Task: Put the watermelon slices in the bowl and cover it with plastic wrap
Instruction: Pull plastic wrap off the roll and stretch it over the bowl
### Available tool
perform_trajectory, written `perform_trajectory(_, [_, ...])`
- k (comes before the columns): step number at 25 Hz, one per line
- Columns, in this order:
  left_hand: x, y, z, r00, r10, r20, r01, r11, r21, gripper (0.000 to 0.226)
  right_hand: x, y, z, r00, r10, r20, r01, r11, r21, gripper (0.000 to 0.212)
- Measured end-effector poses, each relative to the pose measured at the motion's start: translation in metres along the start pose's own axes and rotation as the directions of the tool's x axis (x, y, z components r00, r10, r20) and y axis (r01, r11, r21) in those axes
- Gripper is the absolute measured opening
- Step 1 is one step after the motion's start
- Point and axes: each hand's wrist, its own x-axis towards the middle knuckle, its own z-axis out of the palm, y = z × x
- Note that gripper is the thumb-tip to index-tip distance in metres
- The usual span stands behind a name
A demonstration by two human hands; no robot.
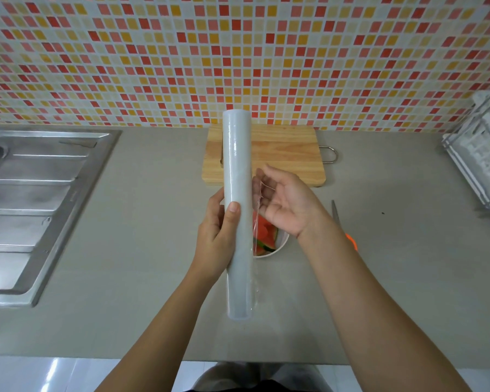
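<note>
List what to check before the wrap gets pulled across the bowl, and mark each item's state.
1. Firm hold on the roll: the left hand grips it around the middle. Ok.
2. Loose film lifted off the roll: a flap reaches the right hand. Ok.
3. Right hand's pinch on the film: cannot tell.
4. The watermelon slices in the bowl: ok, and none show on the cutting board.
5. Bowl rim clear all round: mostly hidden. Cannot tell.
6. The scissors close by: on the counter, right of the bowl. Ok.
</note>
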Motion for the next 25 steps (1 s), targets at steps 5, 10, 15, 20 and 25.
perform_trajectory(5, [-0.002, 0.002, -0.002, 1.000, 0.013, 0.007, -0.014, 0.999, 0.044, 0.037, 0.002, 0.001, 0.002, 0.974, -0.207, -0.090, 0.180, 0.952, -0.249, 0.006])
perform_trajectory(10, [-0.001, 0.010, 0.001, 0.998, 0.053, 0.037, -0.055, 0.996, 0.073, 0.035, 0.005, 0.001, 0.000, 0.983, -0.179, -0.041, 0.181, 0.981, 0.064, 0.004])
perform_trajectory(15, [-0.002, 0.005, -0.002, 0.997, 0.060, 0.054, -0.063, 0.996, 0.062, 0.040, 0.004, -0.015, -0.002, 0.995, -0.063, -0.072, 0.053, 0.991, -0.124, 0.007])
perform_trajectory(20, [-0.004, 0.003, -0.004, 0.996, 0.055, 0.074, -0.060, 0.995, 0.075, 0.046, 0.002, -0.026, 0.001, 0.997, -0.006, -0.076, -0.012, 0.972, -0.236, 0.010])
perform_trajectory(25, [-0.005, 0.001, -0.004, 0.997, 0.029, 0.068, -0.033, 0.998, 0.061, 0.053, 0.001, -0.014, 0.004, 0.996, -0.083, 0.022, 0.083, 0.997, -0.003, 0.008])
